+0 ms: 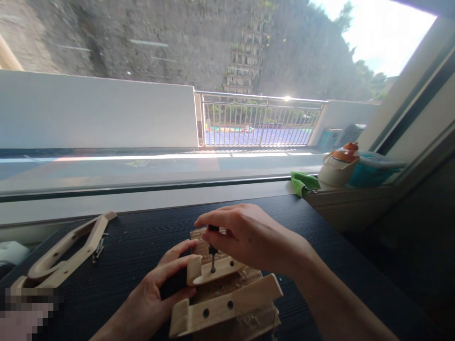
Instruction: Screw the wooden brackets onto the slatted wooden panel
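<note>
My right hand (254,237) grips the black handle of a screwdriver (213,250) from above. The shaft points straight down, its tip at a hole in a pale wooden piece (222,269). My left hand (154,286) holds the left end of that piece, fingers at its far side and thumb lower down. A rough wooden board (227,289) lies beneath, with shavings on it. Nearer to me, a second pale wooden piece (236,303) with two dark holes rests across the board. The screwdriver's upper end is partly covered by my fingers.
On the dark table (149,237) at left lie a looped wooden frame (71,251) and several screws (98,248). A green cloth (304,182), a cream bottle (336,168) with an orange top and a teal box (373,170) sit on the windowsill.
</note>
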The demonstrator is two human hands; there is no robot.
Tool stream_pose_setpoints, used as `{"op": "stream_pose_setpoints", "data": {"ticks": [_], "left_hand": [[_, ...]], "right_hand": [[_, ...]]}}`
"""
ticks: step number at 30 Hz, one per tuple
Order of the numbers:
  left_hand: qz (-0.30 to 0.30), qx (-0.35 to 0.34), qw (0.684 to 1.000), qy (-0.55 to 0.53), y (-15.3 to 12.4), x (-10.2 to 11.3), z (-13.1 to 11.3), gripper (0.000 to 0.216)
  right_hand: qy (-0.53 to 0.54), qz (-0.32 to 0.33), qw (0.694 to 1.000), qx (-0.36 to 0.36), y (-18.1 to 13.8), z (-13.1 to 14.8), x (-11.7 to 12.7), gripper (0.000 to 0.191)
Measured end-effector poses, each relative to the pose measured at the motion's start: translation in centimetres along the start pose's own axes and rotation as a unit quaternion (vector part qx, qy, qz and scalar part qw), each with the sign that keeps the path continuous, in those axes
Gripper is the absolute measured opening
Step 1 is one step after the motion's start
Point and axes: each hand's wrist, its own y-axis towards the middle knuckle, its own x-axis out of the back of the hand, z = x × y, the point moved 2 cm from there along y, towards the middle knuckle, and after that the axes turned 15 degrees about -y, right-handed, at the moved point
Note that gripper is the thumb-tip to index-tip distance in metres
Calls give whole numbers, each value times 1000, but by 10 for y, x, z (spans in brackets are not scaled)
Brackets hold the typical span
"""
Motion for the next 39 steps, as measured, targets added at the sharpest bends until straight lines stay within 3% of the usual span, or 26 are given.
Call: {"op": "stream_pose_setpoints", "data": {"ticks": [3, 7, 15, 23, 31, 39], "left_hand": [[-24, -30, 999, -13, -2, 7, 2, 43], [-59, -2, 998, -34, -5, 11, 3, 45], [-39, 49, 995, -72, -6, 5, -7, 40], [-69, 72, 992, -81, -8, 5, -1, 47], [-58, 57, 993, -88, -5, 2, -12, 38], [-54, 69, 991, -104, -7, 6, 1, 42]], "right_hand": [[31, 32, 998, 45, -2, 8, 3, 32], [64, 74, 993, 71, -4, 15, 6, 35], [17, 1, 1000, 0, 6, 0, -5, 30], [61, 74, 994, 56, -3, 15, 4, 40], [-6, -4, 1000, -20, 6, -4, -3, 33], [76, 57, 994, 62, 1, 12, 0, 40]]}}
